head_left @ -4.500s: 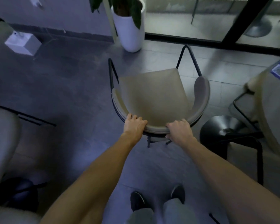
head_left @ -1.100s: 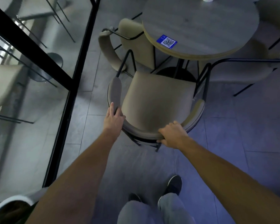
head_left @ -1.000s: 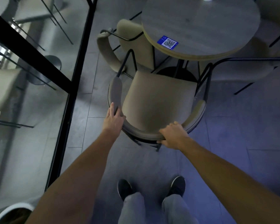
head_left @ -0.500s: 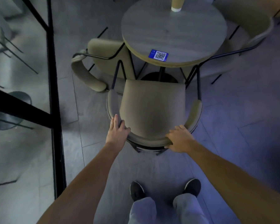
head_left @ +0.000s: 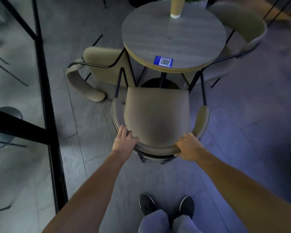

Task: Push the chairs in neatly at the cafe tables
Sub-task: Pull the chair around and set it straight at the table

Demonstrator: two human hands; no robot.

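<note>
Fingers (head_left: 186, 137) of the right hand (head_left: 189, 146) curl over the top of the chair (head_left: 156, 115) at its backrest (head_left: 155, 148), thumb tucked under the rim: a clamped hold. On the other side the left hand (head_left: 124, 142) sits differently. Its fingers (head_left: 123, 132) lie straight and close together along the outside of the curve, thumb over the top edge, pressing rather than gripping. I read the split as steering: one hand holds and aims, the flat one shoves from the corner.

Position: the chair stands on the floor (head_left: 91, 132) facing the round tabletop (head_left: 173, 34), roughly square to it, seat fully in view. The seat's front edge is just short of the tabletop's near rim, and the black arm tubes (head_left: 202, 88) rise close to that rim on both sides. A dark pedestal base (head_left: 160, 84) shows just past the seat front. My judgement: the push is partway, the seat has yet to go under, and the base will limit how far it goes.

Outward:
- A blue QR sticker (head_left: 164, 61) sits at the near rim of the tabletop, and a paper cup (head_left: 175, 7) stands upright at the far side.
- To the left, a second chair (head_left: 104, 64) is tucked partly under. Its curved back is near my chair's left arm, so I'd watch for a clash there.
- On the far right, a third chair (head_left: 242, 22) is also drawn in.
- A black-framed glass partition (head_left: 44, 81) runs down the left.
- Both shoes (head_left: 146, 206) are planted behind the chair, arms nearly straight.
</note>
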